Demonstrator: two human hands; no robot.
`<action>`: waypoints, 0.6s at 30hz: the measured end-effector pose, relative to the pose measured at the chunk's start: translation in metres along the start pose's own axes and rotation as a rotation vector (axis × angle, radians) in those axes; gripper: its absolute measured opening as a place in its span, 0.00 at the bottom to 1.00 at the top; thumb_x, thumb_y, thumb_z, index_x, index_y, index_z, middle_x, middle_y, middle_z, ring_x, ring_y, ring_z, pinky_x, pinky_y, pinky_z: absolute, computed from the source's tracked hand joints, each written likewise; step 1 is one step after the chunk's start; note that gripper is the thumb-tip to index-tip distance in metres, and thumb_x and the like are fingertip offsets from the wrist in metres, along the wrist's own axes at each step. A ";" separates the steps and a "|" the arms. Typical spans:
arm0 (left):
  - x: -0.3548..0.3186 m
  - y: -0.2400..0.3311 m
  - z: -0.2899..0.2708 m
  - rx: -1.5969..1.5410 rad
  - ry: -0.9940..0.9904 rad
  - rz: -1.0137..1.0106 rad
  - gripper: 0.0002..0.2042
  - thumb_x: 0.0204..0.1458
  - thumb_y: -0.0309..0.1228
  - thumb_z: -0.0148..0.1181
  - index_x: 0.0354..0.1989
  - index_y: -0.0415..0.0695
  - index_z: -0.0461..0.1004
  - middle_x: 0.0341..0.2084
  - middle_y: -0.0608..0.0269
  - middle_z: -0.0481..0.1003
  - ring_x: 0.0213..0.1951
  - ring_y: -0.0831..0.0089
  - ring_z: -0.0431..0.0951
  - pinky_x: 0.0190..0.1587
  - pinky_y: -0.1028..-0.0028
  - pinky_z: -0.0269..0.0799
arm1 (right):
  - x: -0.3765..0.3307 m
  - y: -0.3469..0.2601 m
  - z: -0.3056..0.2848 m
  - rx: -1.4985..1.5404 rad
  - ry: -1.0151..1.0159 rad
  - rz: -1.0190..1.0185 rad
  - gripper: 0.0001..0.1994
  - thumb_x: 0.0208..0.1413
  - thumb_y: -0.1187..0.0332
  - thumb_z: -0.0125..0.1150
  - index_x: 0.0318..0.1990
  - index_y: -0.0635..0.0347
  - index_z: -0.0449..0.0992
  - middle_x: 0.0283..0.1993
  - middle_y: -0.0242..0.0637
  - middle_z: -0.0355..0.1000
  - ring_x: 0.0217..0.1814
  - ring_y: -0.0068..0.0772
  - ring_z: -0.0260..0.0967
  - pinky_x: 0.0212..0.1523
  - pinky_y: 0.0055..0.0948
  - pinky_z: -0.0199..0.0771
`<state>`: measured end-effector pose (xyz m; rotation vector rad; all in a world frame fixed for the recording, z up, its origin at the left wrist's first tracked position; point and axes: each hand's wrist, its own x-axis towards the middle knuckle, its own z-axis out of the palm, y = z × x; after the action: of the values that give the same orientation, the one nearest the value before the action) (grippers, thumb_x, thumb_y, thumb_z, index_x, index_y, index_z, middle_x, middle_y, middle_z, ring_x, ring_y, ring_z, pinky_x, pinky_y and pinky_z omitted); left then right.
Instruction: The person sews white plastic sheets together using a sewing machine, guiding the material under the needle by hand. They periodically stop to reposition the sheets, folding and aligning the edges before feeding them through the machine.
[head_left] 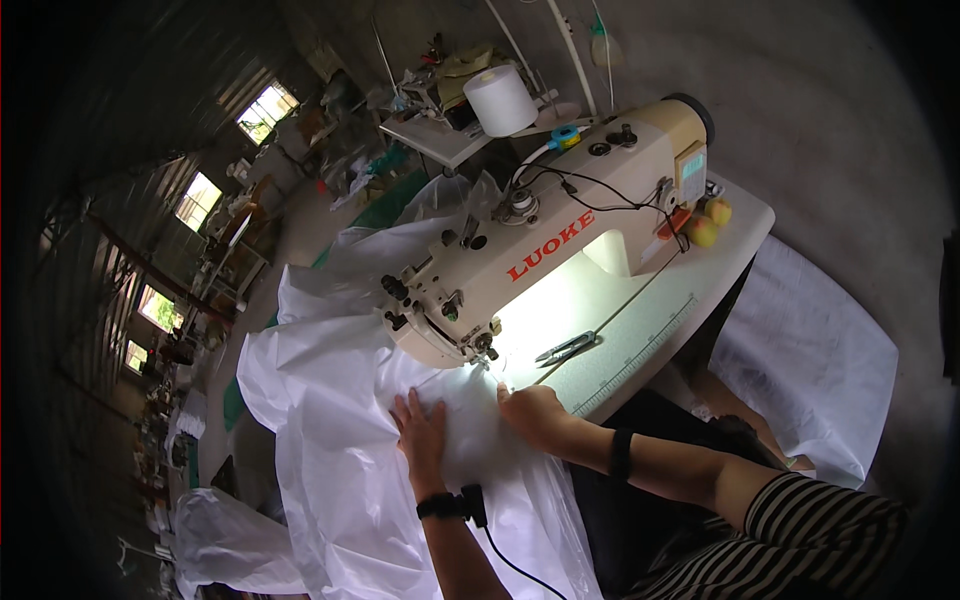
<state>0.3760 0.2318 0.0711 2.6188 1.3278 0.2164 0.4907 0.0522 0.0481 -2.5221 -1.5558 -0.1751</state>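
A large white sheet of thin, shiny material [340,440] is bunched under the head of a beige sewing machine [560,210] and hangs off toward me. My left hand [421,432] lies flat on the sheet with fingers spread, just left of the needle area. Close to the presser foot [482,366], my right hand [541,416] is closed at the sheet's right edge. Its fingertips are pressed together, and what they pinch is too small to make out. Metal thread snips [567,349] rest on the lit machine bed, beyond my right hand.
A white thread cone [500,101] stands behind the machine. Yellow-red fruits [708,224] sit by the control panel [691,172]. White material [800,360] hangs at the right. A cable [510,565] runs from my left wrist. Another worktable [440,140] stands farther back.
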 end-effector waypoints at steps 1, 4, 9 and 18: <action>0.006 -0.002 0.001 0.008 0.008 0.005 0.35 0.56 0.54 0.53 0.69 0.55 0.54 0.71 0.52 0.48 0.71 0.48 0.46 0.62 0.42 0.56 | 0.003 0.000 0.003 0.031 -0.002 0.004 0.21 0.59 0.71 0.48 0.60 0.66 0.68 0.17 0.29 0.70 0.15 0.29 0.71 0.11 0.31 0.65; 0.011 -0.006 0.003 0.015 0.010 0.001 0.34 0.56 0.54 0.53 0.69 0.55 0.54 0.71 0.54 0.48 0.71 0.48 0.47 0.62 0.41 0.55 | 0.005 0.001 0.004 0.056 0.000 -0.017 0.19 0.61 0.70 0.47 0.58 0.68 0.68 0.17 0.31 0.71 0.15 0.32 0.71 0.11 0.33 0.66; 0.003 -0.017 0.003 -0.075 0.018 0.074 0.34 0.55 0.54 0.53 0.69 0.55 0.55 0.70 0.57 0.50 0.71 0.51 0.48 0.62 0.38 0.54 | 0.006 0.002 0.005 0.100 -0.014 -0.022 0.20 0.60 0.70 0.48 0.59 0.68 0.67 0.17 0.32 0.71 0.16 0.33 0.72 0.11 0.33 0.67; -0.056 0.029 0.009 0.083 0.017 0.186 0.32 0.59 0.53 0.49 0.69 0.54 0.55 0.71 0.65 0.52 0.72 0.56 0.46 0.64 0.32 0.37 | 0.012 -0.001 0.001 -0.005 -0.006 -0.022 0.25 0.54 0.69 0.55 0.61 0.65 0.67 0.18 0.27 0.72 0.17 0.29 0.73 0.12 0.29 0.67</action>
<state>0.3677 0.1685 0.0666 2.8172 1.1211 0.2157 0.4949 0.0636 0.0492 -2.5126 -1.5880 -0.1750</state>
